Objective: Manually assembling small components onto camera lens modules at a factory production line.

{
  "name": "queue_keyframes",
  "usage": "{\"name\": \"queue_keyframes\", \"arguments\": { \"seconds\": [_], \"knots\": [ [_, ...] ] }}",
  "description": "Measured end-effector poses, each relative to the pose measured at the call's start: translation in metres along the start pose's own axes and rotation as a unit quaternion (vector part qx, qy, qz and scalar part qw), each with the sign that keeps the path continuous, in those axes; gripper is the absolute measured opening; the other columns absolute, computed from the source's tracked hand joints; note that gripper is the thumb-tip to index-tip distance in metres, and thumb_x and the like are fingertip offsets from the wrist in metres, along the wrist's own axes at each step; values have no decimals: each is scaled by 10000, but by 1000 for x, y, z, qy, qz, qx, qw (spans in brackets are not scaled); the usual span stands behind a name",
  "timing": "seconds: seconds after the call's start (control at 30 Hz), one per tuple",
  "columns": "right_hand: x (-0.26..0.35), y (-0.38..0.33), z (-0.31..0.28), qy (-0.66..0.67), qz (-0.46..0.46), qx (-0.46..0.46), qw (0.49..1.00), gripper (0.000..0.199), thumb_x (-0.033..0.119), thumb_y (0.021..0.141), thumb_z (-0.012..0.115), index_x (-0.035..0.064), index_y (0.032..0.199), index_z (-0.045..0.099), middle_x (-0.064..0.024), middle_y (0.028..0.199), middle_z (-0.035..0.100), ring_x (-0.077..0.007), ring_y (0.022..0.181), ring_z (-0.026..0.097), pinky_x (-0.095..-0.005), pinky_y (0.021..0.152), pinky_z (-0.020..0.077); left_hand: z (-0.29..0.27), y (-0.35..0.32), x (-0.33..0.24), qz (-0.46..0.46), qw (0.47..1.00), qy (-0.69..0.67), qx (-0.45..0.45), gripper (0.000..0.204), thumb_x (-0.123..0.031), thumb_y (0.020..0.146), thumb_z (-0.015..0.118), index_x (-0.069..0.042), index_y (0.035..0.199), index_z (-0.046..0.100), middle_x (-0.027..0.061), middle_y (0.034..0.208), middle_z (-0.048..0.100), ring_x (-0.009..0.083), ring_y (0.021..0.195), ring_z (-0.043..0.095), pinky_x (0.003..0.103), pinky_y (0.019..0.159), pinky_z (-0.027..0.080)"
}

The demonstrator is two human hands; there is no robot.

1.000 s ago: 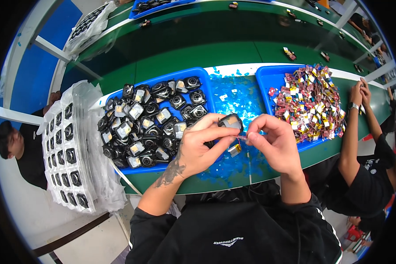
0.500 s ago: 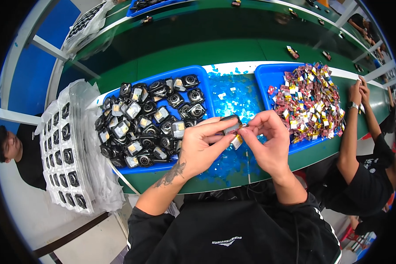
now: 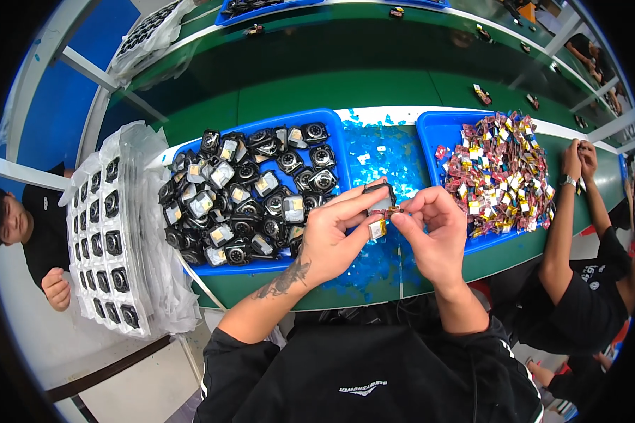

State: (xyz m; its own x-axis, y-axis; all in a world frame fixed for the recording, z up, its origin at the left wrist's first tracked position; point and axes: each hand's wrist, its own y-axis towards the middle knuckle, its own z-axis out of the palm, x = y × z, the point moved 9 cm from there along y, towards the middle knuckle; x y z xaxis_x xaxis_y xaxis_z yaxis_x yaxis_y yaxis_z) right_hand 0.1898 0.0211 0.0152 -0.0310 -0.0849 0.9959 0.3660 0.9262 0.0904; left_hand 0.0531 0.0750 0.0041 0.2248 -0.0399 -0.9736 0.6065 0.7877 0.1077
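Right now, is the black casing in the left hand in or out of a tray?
Out: the left hand holds the black casing over the gap between left blue tray and right blue tray.

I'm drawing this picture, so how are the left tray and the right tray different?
The left tray holds chunky black cases; the right tray holds small red, white and yellow pieces. The left tray shows blue gaps between its cases, while the right tray's pieces crowd into one heap. Both trays are blue.
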Motion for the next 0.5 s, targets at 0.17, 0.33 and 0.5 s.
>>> {"name": "queue_keyframes", "arguments": {
  "seconds": [0.17, 0.33, 0.5],
  "knots": [
    [-5, 2, 0, 11, 7, -14, 1000, 218, -28, 799, 752, 43, 868, 557, 20, 756, 606, 14, 563, 412, -156, 506, 308, 1, 0, 1, 4, 999, -33, -5, 483, 183, 845, 466, 56, 1304, 548, 188, 1423, 467, 236, 1207, 563, 313, 984, 504],
    [7, 2, -5, -101, -40, -42, 993, 262, -20, 758, 789, 50, 861, 558, 11, 753, 621, 4, 548, 387, -164, 491, 302, 0, -2, 6, 26, 999, -24, -26, 466, 169, 843, 489, 24, 1272, 599, 182, 1372, 524, 188, 1172, 582, 255, 911, 505],
    [7, 5, -1, -129, -70, -34, 989, 312, -7, 788, 756, 35, 1009, 540, -19, 873, 587, -49, 693, 488, -197, 537, 412, -1, -4, 6, 39, 995, -87, -35, 397, 151, 871, 515, 47, 1244, 605, 189, 1352, 534, 205, 1184, 569, 287, 958, 513]
  ]
}}
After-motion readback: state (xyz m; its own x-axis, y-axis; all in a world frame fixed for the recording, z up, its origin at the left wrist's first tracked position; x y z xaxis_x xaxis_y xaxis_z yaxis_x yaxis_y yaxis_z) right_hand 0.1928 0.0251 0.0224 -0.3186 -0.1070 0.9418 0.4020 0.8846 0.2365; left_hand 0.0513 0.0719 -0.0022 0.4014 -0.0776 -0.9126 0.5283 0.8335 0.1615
